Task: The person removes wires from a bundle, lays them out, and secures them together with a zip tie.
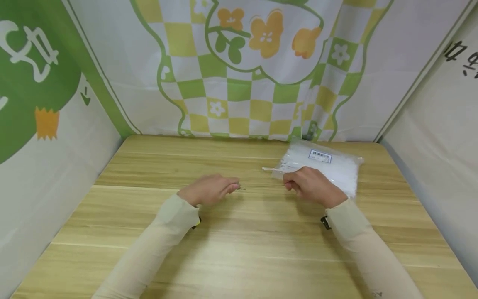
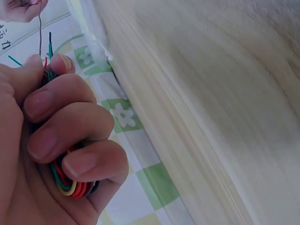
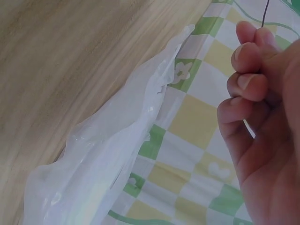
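My left hand [image 1: 210, 189] is curled round a bundle of coloured wires [image 2: 70, 185], red, green, yellow and dark, whose loops show below the fingers [image 2: 70, 124] in the left wrist view. One thin dark wire [image 1: 261, 186] runs taut from that hand to my right hand [image 1: 308, 185]. The right hand's fingers [image 3: 248, 84] pinch the wire's other end, and the wire [image 3: 266, 11] leaves the fingertips upward in the right wrist view. Both hands hover low over the wooden table [image 1: 239, 249], about a hand's width apart.
A clear plastic bag of white items [image 1: 328, 166] with a barcode label lies just behind the right hand; the bag [image 3: 108, 159] also shows in the right wrist view. Printed fabric walls [image 1: 242, 70] close the table on three sides.
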A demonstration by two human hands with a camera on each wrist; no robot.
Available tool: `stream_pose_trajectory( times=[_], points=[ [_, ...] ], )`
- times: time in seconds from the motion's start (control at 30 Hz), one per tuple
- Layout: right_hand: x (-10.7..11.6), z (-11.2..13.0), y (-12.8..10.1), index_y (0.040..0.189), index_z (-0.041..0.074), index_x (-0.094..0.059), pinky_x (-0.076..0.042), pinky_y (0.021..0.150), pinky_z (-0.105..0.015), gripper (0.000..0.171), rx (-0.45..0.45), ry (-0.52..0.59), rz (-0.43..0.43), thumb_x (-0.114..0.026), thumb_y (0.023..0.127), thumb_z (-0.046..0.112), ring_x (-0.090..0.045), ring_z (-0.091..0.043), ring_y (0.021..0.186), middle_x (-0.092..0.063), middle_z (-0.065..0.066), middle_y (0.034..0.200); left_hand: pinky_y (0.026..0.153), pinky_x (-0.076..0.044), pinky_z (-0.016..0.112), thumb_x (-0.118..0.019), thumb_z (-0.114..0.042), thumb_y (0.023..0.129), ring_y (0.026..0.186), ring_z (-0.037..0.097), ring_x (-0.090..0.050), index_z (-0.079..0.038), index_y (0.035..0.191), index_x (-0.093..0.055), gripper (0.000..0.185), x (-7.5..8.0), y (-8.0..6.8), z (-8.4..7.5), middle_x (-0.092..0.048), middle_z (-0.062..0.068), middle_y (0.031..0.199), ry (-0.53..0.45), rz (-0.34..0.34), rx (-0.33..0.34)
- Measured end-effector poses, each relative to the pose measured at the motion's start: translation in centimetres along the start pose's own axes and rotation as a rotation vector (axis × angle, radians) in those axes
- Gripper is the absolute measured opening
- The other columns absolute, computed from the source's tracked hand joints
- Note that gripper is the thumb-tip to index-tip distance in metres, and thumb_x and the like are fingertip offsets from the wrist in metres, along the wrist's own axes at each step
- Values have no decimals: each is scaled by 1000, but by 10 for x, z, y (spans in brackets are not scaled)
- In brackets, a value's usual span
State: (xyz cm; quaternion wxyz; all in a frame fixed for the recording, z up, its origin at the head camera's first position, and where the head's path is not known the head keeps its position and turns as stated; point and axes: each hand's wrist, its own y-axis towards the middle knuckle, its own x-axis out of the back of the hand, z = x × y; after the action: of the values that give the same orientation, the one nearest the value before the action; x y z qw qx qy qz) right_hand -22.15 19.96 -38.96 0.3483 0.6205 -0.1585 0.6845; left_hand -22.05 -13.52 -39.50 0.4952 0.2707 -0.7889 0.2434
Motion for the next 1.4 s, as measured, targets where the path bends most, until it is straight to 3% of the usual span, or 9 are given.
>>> stream_pose_trajectory(
  times=[0.17, 0.23, 0.33, 0.4, 0.5, 0.77, 1.03, 1.17, 1.4],
  points=[
    [2, -2, -1, 77, 15, -59, -37, 61, -26, 31, -7, 0, 21, -57, 96, -9, -42, -8, 63, -51, 8, 69, 105, -56, 47, -35, -29, 117, 103, 23, -76, -4, 142, -60, 43, 3, -2, 4, -76, 12, 122, 6, 16, 8],
    [4, -4, -4, 78, 15, -59, -36, 61, -26, 32, -21, 6, 34, -55, 96, -11, -42, -8, 63, -51, 8, 69, 105, -55, 47, -35, -28, 117, 104, 24, -75, -3, 138, -61, 41, 4, -5, 7, -76, 12, 118, 10, 12, 13],
    [6, -9, -10, 77, 16, -59, -36, 61, -26, 34, -59, 8, 48, -54, 95, -14, -42, -7, 63, -53, 8, 69, 94, -56, 40, -39, -24, 116, 89, 18, -69, -4, 117, -64, 31, 4, -10, 13, -72, 6, 99, 12, -2, 19],
    [6, -12, -14, 77, 16, -59, -36, 61, -26, 35, -75, 6, 62, -53, 94, -14, -42, -7, 63, -53, 8, 69, 79, -51, 33, -42, -21, 115, 73, 11, -56, -8, 101, -59, 26, 3, -14, 17, -59, 0, 81, -2, 3, 18],
    [6, -15, -16, 78, 16, -61, -38, 61, -26, 35, -66, 6, 65, -53, 95, -13, -43, -6, 64, -57, 8, 70, 71, -42, 28, -44, -20, 115, 64, 7, -38, -9, 93, -54, 27, 3, -18, 20, -44, -6, 73, -22, 8, 1],
    [9, -17, -17, 81, 17, -63, -46, 65, -31, 32, -70, 16, 37, -56, 93, -12, -51, -8, 67, -65, 3, 75, 88, -53, 38, -43, -20, 115, 77, 10, -55, -4, 112, -64, 27, 7, -24, 25, -61, 0, 86, -10, -10, 29],
    [8, -23, -15, 81, 18, -63, -47, 67, -32, 32, -67, 28, 20, -55, 94, -10, -51, -9, 66, -63, 5, 73, 69, -34, 25, -42, -21, 116, 61, 5, -24, -11, 88, -46, 29, 17, -30, 22, -32, -8, 75, -72, -4, 53],
    [11, -23, -17, 82, 18, -64, -45, 66, -32, 31, -88, 34, 30, -56, 97, -8, -50, -9, 66, -66, 2, 75, 65, -28, 24, -41, -22, 116, 61, 6, -22, -11, 88, -47, 31, 19, -33, 21, -30, -8, 75, -55, -4, 63],
    [22, -22, -14, 83, 17, -66, -49, 68, -36, 31, -83, 18, 12, -56, 96, -8, -53, -10, 67, -68, 2, 76, 66, -33, 24, -44, -21, 115, 60, 5, -24, -9, 89, -52, 29, 23, -38, 23, -34, -9, 71, -21, -19, 33]
  ],
)
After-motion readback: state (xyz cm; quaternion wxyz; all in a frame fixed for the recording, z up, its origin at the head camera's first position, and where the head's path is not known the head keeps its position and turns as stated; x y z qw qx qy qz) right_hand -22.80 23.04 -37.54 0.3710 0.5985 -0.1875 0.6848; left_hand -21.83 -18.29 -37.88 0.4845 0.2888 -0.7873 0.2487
